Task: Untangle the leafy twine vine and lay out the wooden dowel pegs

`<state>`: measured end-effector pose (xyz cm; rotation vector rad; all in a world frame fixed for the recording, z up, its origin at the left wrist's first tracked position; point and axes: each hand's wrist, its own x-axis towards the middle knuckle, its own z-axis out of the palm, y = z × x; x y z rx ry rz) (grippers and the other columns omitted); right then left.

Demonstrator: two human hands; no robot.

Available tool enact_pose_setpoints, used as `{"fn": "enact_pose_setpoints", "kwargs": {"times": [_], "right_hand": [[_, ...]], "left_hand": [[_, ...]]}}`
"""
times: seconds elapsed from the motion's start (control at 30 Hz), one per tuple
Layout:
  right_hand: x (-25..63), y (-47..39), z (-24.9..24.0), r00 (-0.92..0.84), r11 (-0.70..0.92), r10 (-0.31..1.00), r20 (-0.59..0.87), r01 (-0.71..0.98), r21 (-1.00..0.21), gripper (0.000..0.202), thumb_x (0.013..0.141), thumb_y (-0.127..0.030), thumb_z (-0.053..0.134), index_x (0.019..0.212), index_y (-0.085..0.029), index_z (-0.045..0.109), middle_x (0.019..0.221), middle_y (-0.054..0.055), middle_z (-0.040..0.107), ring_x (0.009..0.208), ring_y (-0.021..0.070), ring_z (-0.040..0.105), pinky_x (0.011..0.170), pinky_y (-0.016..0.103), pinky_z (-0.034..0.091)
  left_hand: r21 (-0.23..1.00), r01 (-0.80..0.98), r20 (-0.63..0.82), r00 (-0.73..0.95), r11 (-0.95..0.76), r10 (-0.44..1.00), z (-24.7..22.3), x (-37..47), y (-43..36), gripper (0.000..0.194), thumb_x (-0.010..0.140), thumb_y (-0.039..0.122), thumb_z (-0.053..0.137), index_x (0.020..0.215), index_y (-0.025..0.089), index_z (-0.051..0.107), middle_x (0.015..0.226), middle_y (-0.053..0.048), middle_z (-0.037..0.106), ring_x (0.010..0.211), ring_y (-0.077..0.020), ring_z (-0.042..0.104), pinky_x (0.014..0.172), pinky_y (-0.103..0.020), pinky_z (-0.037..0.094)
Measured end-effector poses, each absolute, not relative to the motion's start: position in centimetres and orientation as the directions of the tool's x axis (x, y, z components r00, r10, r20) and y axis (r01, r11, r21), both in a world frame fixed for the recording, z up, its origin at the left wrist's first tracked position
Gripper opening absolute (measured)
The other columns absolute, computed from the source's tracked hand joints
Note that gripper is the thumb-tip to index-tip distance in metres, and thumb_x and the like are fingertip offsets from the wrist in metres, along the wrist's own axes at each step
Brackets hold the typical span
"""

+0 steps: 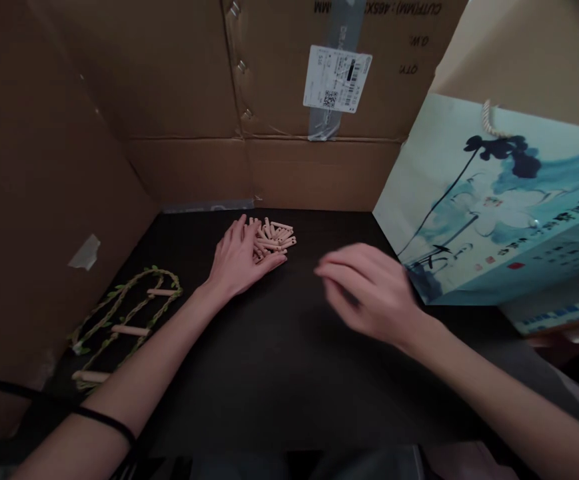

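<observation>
My left hand [234,260] lies over the left side of a pile of small wooden sticks [274,240], its fingers and thumb spread around them. The sticks are pale and short, and several have holes near their ends. Part of the pile is hidden under the palm. My right hand [364,287], slightly blurred, is held over the black surface to the right of the pile. Its fingers are drawn together, and nothing shows between them. Left of my left forearm lies a small rope ladder [130,330] of green leafy cord with wooden rungs.
Brown cardboard [179,173] walls in the back and left of the black surface [269,373]. A blue and white paper bag [469,200] with a flower print stands at the right. A black cable [59,402] crosses my left forearm.
</observation>
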<state>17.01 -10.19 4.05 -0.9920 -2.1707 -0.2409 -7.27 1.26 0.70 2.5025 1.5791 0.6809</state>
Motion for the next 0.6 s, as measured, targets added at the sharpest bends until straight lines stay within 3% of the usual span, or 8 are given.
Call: {"fn": "enact_pose_setpoints", "kwargs": {"times": [0.07,0.17,0.27,0.47,0.6], "right_hand": [[14.7,-6.6,3.1,-0.467,0.678,0.637,0.613,0.718,-0.158,0.033,0.104,-0.033,0.056,0.132,-0.016,0.064,0.134,0.014,0.063,0.122,0.0273,0.058,0.104,0.045,0.051],[11.6,-0.4,1.4,-0.378,0.517,0.838,0.394,0.78,-0.353,0.067,0.103,-0.055,0.055,0.155,-0.014,0.045,0.16,0.017,0.039,0.147,0.0338,0.037,0.118,0.052,0.039],[10.6,3.6,-0.1,-0.305,0.378,0.925,0.228,0.809,-0.45,0.076,0.104,-0.061,0.049,0.158,-0.008,0.041,0.162,0.02,0.035,0.152,0.0349,0.031,0.125,0.052,0.029],[12.7,2.2,-2.1,-0.33,0.47,0.872,0.362,0.77,-0.43,0.056,0.107,-0.053,0.045,0.145,-0.014,0.057,0.151,0.017,0.05,0.141,0.0317,0.045,0.119,0.051,0.038],[14.0,-1.2,-2.1,-0.274,0.475,0.865,0.421,0.717,-0.509,0.046,0.108,-0.047,0.045,0.143,-0.018,0.055,0.146,0.013,0.056,0.139,0.0282,0.048,0.119,0.05,0.04]], "left_hand": [[0.337,0.805,0.317,0.39,-0.488,0.864,0.7,-8.0,1.7,0.096,0.087,0.079,0.057,0.159,0.019,0.036,0.17,-0.02,0.02,0.156,-0.0434,0.022,0.122,-0.065,0.028],[0.34,0.789,0.207,0.468,-0.512,0.859,0.3,-9.0,2.3,0.112,0.081,0.082,0.061,0.165,0.019,0.022,0.172,-0.02,0.008,0.158,-0.0447,0.01,0.124,-0.067,0.021],[0.312,0.779,0.126,0.534,-0.544,0.836,-0.4,-9.0,2.5,0.129,0.076,0.088,0.061,0.166,0.011,0.01,0.171,-0.023,0.004,0.159,-0.0429,0.003,0.127,-0.063,0.016],[0.292,0.747,0.173,0.573,-0.597,0.801,-0.9,-7.7,1.7,0.105,0.089,0.075,0.058,0.165,0.012,0.021,0.172,-0.019,0.013,0.16,-0.0371,0.008,0.13,-0.055,0.019],[0.325,0.608,0.267,0.675,-0.724,0.687,-1.0,-7.4,1.6,0.094,0.091,0.068,0.063,0.162,0.017,0.029,0.17,-0.016,0.023,0.159,-0.0316,0.021,0.129,-0.048,0.025]]}}
